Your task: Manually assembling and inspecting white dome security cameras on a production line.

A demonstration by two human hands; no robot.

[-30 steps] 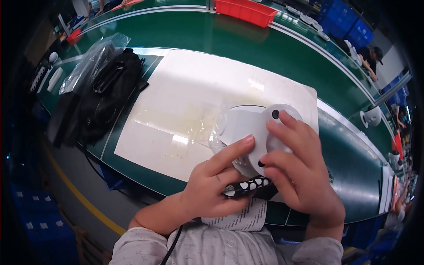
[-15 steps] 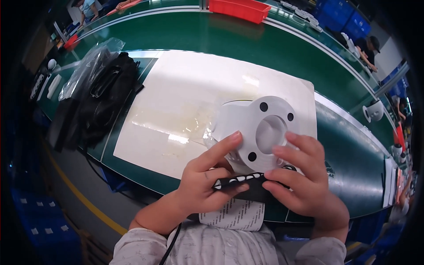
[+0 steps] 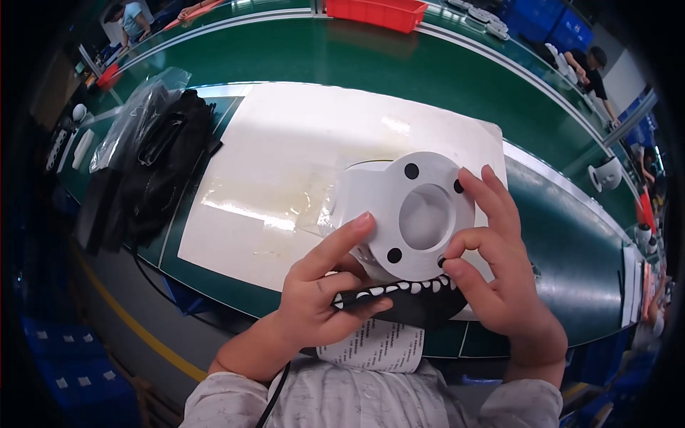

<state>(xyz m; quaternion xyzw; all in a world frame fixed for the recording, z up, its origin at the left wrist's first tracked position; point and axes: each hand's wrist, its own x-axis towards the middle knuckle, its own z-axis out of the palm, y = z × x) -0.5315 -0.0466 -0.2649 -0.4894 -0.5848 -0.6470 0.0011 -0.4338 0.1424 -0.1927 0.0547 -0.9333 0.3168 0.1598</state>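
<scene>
A white plastic housing (image 3: 385, 203) with a round, recessed base faces up in front of me. Black round pads (image 3: 412, 171) sit at three spots around its base. My left hand (image 3: 314, 289) grips a black sheet of adhesive pads (image 3: 428, 307), whose edge shows a row of white circles, and a finger of it rests on the housing's left side. Thumb and index finger of my right hand (image 3: 499, 278) pinch a small black round pad (image 3: 442, 262) at the lower right rim of the base. Its other fingers are raised beside the upper right pad.
Under the housing lies a white board (image 3: 271, 164) on the green table. Black fabric (image 3: 168, 157) and clear plastic bags (image 3: 135, 107) are piled at the left. A red bin (image 3: 374, 13) stands beyond the green conveyor (image 3: 285, 50). A roll of printed paper (image 3: 371, 346) hangs close to my body.
My right hand has come away from the sheet with a black round pad and moved up to the base's lower right rim. The left hand still grips the sheet.
</scene>
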